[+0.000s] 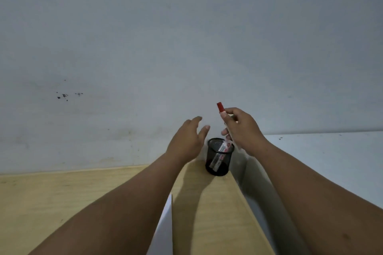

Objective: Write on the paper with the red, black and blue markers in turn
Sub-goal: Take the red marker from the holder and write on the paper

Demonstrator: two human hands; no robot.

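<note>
The right hand pinches the red marker above the black mesh cup, which holds another marker. Left hand fingers spread, empty. Paper lies on the table.

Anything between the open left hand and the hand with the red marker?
No object: in the head view, only bare wall shows between the left hand and the right hand holding the red marker. The mesh holder sits lower.

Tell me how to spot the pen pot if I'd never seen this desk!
Find the wooden desk against the pale wall, then follow it to its far right corner. There, below the right hand holding the red marker, stands the pen pot: the only black see-through mesh cup, with a marker inside.
</note>
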